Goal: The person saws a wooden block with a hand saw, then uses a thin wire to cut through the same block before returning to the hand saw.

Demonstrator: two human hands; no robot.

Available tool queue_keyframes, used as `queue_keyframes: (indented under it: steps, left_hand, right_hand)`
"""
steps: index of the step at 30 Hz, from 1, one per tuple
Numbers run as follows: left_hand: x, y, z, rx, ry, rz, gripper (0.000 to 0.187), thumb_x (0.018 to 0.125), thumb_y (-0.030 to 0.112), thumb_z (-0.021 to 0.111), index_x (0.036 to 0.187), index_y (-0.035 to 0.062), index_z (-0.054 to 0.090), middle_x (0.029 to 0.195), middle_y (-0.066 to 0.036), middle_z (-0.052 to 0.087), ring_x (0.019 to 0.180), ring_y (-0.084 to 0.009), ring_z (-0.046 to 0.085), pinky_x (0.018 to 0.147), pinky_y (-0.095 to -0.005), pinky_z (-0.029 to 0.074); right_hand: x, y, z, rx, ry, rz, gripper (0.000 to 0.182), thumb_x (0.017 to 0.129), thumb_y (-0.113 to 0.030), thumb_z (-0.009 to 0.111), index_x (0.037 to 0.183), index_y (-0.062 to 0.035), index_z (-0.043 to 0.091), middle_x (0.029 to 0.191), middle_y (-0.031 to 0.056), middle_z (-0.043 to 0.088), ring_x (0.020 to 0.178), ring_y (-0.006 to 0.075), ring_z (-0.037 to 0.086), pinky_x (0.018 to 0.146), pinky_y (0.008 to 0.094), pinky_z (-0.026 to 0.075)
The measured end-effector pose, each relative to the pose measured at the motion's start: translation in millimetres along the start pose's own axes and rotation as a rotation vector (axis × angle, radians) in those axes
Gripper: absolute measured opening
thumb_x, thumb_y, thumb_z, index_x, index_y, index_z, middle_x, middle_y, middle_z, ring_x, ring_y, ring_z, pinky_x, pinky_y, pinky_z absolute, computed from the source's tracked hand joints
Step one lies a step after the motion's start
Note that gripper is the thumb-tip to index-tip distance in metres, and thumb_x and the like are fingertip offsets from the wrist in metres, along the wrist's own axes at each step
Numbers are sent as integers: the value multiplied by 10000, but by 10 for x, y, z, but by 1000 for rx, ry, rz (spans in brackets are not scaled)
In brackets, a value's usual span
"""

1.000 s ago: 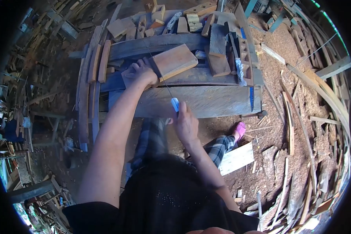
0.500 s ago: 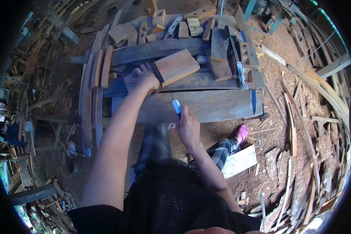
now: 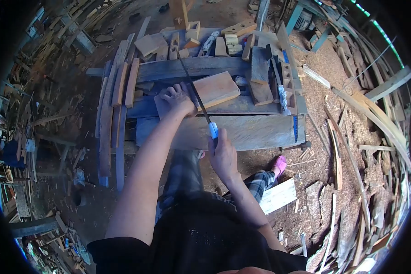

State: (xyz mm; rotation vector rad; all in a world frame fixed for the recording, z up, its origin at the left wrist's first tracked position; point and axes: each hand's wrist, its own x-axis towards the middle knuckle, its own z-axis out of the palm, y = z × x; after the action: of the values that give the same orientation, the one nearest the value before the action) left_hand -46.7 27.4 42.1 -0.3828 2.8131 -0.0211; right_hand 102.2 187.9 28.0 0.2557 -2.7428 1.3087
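A hand saw [image 3: 197, 95] with a blue and white handle lies with its long dark blade across a thick wooden block [image 3: 217, 91]. My right hand [image 3: 223, 155] is closed round the saw's handle, just in front of the bench's near edge. My left hand [image 3: 178, 99] presses on the part of the block left of the blade, fingers spread over its top. The block rests at a slant on the planks of a wooden workbench [image 3: 223, 131]. Whether the blade has cut into the wood cannot be made out.
Wood offcuts [image 3: 150, 44] and small blocks lie along the bench's far side. Long boards [image 3: 119, 84] lean at its left. A pink shoe [image 3: 280, 164] and a pale board [image 3: 278, 196] are on the ground at right. A post [image 3: 178, 13] stands behind the bench.
The view has shifted, so the bench appears lower and slightly to the right. The saw and my right hand have shifted along the blade's line relative to the block. My left hand keeps its place on it.
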Motion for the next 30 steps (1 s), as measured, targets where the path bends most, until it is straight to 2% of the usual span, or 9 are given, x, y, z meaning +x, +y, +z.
queue_keyframes:
  steps: [3, 6, 10, 13, 15, 16, 18, 21, 30]
  left_hand:
    - [51, -21, 103, -15, 40, 6, 1100, 569, 194, 806, 1439, -6, 164, 1343, -212, 328, 1278, -447, 298, 996, -696, 268]
    - [128, -90, 172, -73, 80, 35, 953, 653, 218, 770, 1420, 40, 233, 1364, -203, 351, 1290, -457, 311, 995, -738, 241]
    - [56, -102, 167, -84, 94, 23, 869, 704, 233, 732, 1403, 33, 255, 1391, -213, 345, 1321, -466, 288, 1008, -751, 220]
    - [77, -88, 124, -115, 103, 15, 907, 697, 235, 744, 1420, 35, 234, 1425, -214, 316, 1353, -463, 255, 1012, -747, 224]
    - [57, -103, 49, -80, -16, 33, 1069, 653, 261, 810, 1471, 33, 160, 1481, -214, 247, 1378, -459, 213, 1028, -750, 211]
    - [55, -109, -15, -86, -13, 30, 1069, 653, 261, 810, 1471, 33, 160, 1481, -214, 247, 1378, -459, 213, 1028, -750, 211]
    - [15, -116, -299, -77, -264, 36, 1242, 593, 294, 872, 1507, 37, 70, 1532, -206, 158, 1403, -456, 154, 1049, -754, 177]
    - [134, -89, -272, -78, -300, 4, 1323, 556, 322, 902, 1516, 44, 35, 1554, -193, 110, 1414, -453, 116, 1060, -755, 161]
    - [45, 1, -280, -46, -269, -36, 1226, 574, 190, 854, 1521, 98, 80, 1523, -172, 183, 1380, -466, 172, 1040, -757, 212]
  right_hand:
    - [76, -255, -280, -37, 23, -35, 226, 932, -155, 566, 1003, -15, 403, 759, 242, 578, 677, 465, 596, 568, 529, 482]
    - [21, -239, -418, -16, 81, -81, 225, 928, -166, 591, 958, -19, 424, 729, 229, 576, 656, 456, 596, 552, 517, 465]
    - [-326, 23, -379, 62, 256, -52, 189, 912, -125, 628, 942, -20, 474, 727, 230, 575, 631, 432, 594, 527, 476, 444]
    - [-506, 100, -380, 61, 247, -64, 195, 911, -128, 634, 986, -15, 495, 716, 225, 573, 629, 420, 603, 525, 464, 447]
    - [-604, 168, -332, 44, 205, -35, 195, 916, -148, 632, 977, -15, 503, 722, 231, 582, 649, 428, 613, 536, 469, 456]
    - [-645, 189, -301, 41, 202, -42, 195, 916, -148, 632, 977, -15, 503, 722, 231, 582, 649, 428, 613, 536, 469, 456]
    - [-669, 189, -233, 16, 169, -31, 202, 922, -167, 625, 975, -15, 501, 736, 243, 591, 665, 441, 618, 542, 479, 465]
    - [-655, 151, -202, -11, 185, -79, 201, 925, -172, 616, 968, -16, 496, 746, 250, 595, 666, 450, 617, 536, 487, 470]
    - [-742, 172, -255, -46, 114, -35, 193, 927, -159, 608, 966, -15, 485, 731, 241, 592, 645, 438, 617, 519, 489, 468]
